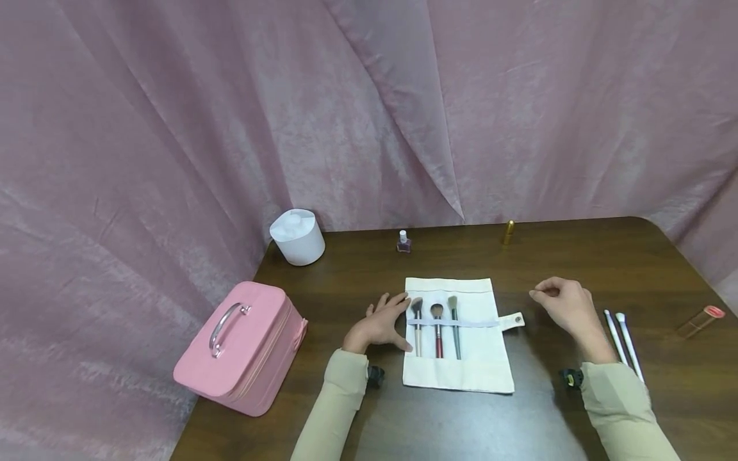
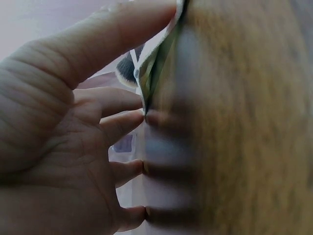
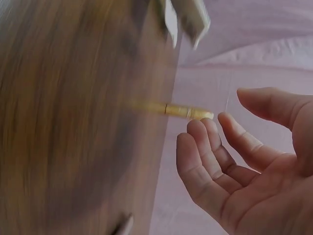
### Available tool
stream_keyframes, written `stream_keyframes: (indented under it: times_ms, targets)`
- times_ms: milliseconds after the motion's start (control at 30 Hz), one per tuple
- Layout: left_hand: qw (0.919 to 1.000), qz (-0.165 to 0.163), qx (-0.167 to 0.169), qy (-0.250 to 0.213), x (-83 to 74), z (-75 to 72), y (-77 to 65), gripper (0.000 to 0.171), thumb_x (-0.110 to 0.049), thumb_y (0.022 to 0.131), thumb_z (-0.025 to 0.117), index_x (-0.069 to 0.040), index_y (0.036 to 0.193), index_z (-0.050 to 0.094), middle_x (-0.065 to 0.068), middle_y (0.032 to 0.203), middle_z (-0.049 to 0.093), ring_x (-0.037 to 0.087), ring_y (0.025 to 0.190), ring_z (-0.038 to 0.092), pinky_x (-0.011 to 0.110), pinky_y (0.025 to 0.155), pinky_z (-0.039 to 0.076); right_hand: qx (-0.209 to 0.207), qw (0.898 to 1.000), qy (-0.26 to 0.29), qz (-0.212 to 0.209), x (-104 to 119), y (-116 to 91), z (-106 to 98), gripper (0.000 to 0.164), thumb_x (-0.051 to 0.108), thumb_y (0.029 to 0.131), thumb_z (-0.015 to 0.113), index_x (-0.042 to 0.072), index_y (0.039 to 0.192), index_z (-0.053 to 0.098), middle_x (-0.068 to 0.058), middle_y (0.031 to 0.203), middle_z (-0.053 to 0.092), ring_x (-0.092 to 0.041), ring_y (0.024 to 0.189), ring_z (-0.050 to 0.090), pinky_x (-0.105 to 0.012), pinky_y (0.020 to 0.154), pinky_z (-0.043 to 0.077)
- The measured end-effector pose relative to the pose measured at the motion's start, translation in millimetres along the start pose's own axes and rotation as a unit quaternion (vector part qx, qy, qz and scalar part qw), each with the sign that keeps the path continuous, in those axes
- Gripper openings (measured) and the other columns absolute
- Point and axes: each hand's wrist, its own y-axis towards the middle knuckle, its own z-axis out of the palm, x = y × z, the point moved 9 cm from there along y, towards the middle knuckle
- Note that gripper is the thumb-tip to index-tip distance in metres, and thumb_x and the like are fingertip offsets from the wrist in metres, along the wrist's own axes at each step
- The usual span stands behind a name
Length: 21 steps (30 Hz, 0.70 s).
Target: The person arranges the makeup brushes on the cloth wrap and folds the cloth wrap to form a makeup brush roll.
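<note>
Brushes (image 1: 439, 333) lie in the cloth roll (image 1: 475, 374); my left grip (image 1: 380, 324), spread, touches its edge; my right grip (image 1: 569, 308), loosely curled, thumb apart.

In the head view, the cloth's (image 1: 475, 371) pocket hides the lower ends of the three brushes (image 1: 437, 312), and a band (image 1: 478, 324) covers part of their handles. Right of the cloth, the right sleeve (image 1: 618, 397) hides the lower ends of two white sticks (image 1: 629, 340). Nearer the person than the cloth, both sleeves run off the bottom edge. Beyond the cloth, the bottle (image 1: 403, 243) is too small to show any lettering. In the wrist views, the picture edges cut off the left hand (image 2: 63, 137) and right hand (image 3: 254, 171), and the table (image 2: 244, 122) beside the cloth is blurred.
</note>
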Motion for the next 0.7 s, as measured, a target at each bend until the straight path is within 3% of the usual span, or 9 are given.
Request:
stream_keyframes:
  times_ms: [233, 367, 533, 700]
  targets:
    - [1.0, 0.002, 0.003, 0.003, -2.9, -1.0, -1.1, 0.103, -0.027, 0.076, 0.091, -0.013, 0.16, 0.032, 0.002, 0.168, 0.018, 0.036, 0.154, 0.004, 0.066, 0.116, 0.008, -0.001, 0.999, -0.033, -0.023, -16, 1, -24, 0.029, 0.016, 0.093, 0.07, -0.01, 0.106, 0.067, -0.024, 0.095, 0.071, -0.047, 0.092, 0.063, -0.056, 0.075, 0.046]
    - [1.0, 0.005, 0.0, 0.005, -4.6, -1.1, -0.5, 0.104, -0.029, 0.076, 0.091, -0.013, 0.16, 0.032, 0.001, 0.168, 0.018, 0.036, 0.154, 0.003, 0.066, 0.116, 0.009, 0.012, 0.998, -0.061, -0.001, -29, 1, -38, 0.033, 0.015, 0.092, 0.069, -0.012, 0.111, 0.064, -0.029, 0.102, 0.069, -0.057, 0.1, 0.055, -0.066, 0.083, 0.04]
    - [1.0, 0.0, 0.001, 0.006, -4.9, -1.0, -2.2, 0.104, -0.029, 0.076, 0.091, -0.013, 0.16, 0.032, 0.001, 0.168, 0.018, 0.035, 0.154, 0.003, 0.065, 0.116, 0.008, 0.038, 0.994, -0.094, 0.047, -49, -1, -50, 0.034, 0.017, 0.091, 0.068, -0.011, 0.11, 0.065, -0.034, 0.105, 0.064, -0.058, 0.093, 0.054, -0.057, 0.066, 0.044]
    - [0.9999, -0.007, -0.002, 0.009, -2.6, -1.5, -1.6, 0.104, -0.028, 0.076, 0.092, -0.014, 0.16, 0.033, 0.0, 0.168, 0.019, 0.034, 0.154, 0.004, 0.065, 0.117, 0.009, 0.055, 0.989, -0.116, 0.076, -62, -1, -56, 0.027, 0.024, 0.091, 0.069, -0.004, 0.093, 0.069, -0.025, 0.087, 0.064, -0.046, 0.076, 0.058, -0.05, 0.057, 0.043]
